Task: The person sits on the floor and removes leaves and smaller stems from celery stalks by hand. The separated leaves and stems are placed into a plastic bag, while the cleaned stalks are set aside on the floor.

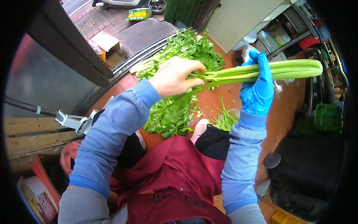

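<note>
A bunch of celery [296,68] lies level across my view, its base to the right. My right hand [257,86], in a blue disposable glove, is wrapped around the middle of the stalks. Bare, my left hand [177,77] pinches the thinner upper stalks with thumb and fingers. One stalk [193,92] splays below the bunch, slanting down left towards the floor. Under my hands, leafy celery [193,49] is heaped by the doorway, and loose celery leaves [170,120] lie nearer my feet. Thin green stems [223,119] rest beside my right leg.
A metal door track [123,72] edges the tiled floor [282,112]; beyond it are a stone step [145,35] and an open cardboard box [107,46]. A black wheeled bin [304,165] stands right. Shelving [293,42] holds containers. Wooden slats [36,126] lie left.
</note>
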`<state>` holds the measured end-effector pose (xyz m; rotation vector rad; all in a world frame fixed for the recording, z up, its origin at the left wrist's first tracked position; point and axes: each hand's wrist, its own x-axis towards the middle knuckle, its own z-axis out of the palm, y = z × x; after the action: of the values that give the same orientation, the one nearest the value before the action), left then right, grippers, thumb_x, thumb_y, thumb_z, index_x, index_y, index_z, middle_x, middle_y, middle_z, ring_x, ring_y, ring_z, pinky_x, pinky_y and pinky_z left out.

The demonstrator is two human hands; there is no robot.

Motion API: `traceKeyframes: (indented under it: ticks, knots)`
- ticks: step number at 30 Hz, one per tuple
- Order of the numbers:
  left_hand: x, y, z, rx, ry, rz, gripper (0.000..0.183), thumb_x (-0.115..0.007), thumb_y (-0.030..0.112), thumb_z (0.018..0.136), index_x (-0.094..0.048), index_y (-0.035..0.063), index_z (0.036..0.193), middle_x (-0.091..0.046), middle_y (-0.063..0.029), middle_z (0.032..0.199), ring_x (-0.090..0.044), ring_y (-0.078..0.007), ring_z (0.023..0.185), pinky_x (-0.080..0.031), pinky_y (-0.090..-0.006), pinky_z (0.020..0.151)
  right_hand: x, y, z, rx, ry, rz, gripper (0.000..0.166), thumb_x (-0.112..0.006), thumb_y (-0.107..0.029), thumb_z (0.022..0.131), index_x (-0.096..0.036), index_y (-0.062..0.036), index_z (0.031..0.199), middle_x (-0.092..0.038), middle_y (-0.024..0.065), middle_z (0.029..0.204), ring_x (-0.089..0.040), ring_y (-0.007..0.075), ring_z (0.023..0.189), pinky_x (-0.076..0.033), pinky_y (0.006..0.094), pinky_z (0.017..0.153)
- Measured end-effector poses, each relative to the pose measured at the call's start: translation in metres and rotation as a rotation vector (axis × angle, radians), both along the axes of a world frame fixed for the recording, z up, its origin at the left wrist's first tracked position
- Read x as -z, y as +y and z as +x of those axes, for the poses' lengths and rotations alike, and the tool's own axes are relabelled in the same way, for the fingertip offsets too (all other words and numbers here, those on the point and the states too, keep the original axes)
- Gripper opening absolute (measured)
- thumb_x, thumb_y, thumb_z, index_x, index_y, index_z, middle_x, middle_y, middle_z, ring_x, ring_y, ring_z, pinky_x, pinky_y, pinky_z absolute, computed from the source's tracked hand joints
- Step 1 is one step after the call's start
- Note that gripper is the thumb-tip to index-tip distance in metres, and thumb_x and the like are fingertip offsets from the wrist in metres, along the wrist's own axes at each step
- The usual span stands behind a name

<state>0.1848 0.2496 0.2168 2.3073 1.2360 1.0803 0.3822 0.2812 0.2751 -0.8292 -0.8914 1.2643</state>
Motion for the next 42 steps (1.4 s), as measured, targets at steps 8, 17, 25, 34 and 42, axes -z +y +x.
traceKeyframes:
  ticks: [8,17,25,34,42]
  knots:
    - [0.002,-0.004,0.004,0.024,-0.284,-0.063,0.021,-0.063,0.011,0.078,-0.06,0.0006,0.096,-0.063,-0.0116,0.09,-0.061,-0.022,0.083,-0.047,-0.0301,0.074,0.012,-0.001,-0.021,-0.222,0.046,0.015,0.024,-0.06,-0.018,0.082,-0.063,-0.0011,0.098,-0.058,0.006,0.083,-0.056,0.0144,0.071,-0.05,0.0298,0.069]
    - [-0.005,-0.003,-0.007,-0.061,0.094,0.292,0.009,-0.059,0.012,0.079,-0.059,0.0053,0.084,-0.057,-0.0074,0.079,-0.055,-0.0251,0.075,-0.042,-0.0346,0.072,0.007,0.001,-0.006,-0.176,-0.119,0.104,0.028,-0.06,-0.013,0.082,-0.058,0.0014,0.105,-0.057,0.0045,0.084,-0.054,0.0126,0.073,-0.047,0.0251,0.065]
    - [-0.013,-0.003,-0.021,-0.105,0.093,0.232,0.012,-0.056,0.017,0.081,-0.056,0.0048,0.082,-0.056,-0.0099,0.073,-0.054,-0.0277,0.071,-0.041,-0.0355,0.067,0.002,-0.004,-0.005,-0.244,-0.204,0.156,0.031,-0.055,-0.013,0.084,-0.055,0.0012,0.112,-0.059,0.0124,0.104,-0.057,0.016,0.088,-0.048,0.025,0.072]
    - [-0.01,-0.001,-0.017,0.035,-0.053,-0.217,0.024,-0.046,0.022,0.084,-0.053,0.0008,0.074,-0.051,-0.0094,0.063,-0.05,-0.021,0.062,-0.04,-0.0325,0.059,0.002,-0.005,-0.011,-0.582,0.378,0.229,0.021,-0.051,-0.024,0.088,-0.048,-0.0049,0.078,-0.049,0.0081,0.076,-0.047,0.0211,0.07,-0.042,0.0296,0.056]
    - [0.018,0.031,-0.096,-0.015,-1.55,-0.667,0.011,-0.056,0.011,0.078,-0.053,0.0065,0.07,-0.044,0.0027,0.059,-0.04,-0.0073,0.054,-0.035,-0.0236,0.052,-0.002,-0.005,0.001,-0.425,0.272,0.183,0.026,-0.052,-0.026,0.087,-0.041,-0.0087,0.071,-0.036,0.0033,0.064,-0.038,0.0172,0.061,-0.034,0.026,0.048]
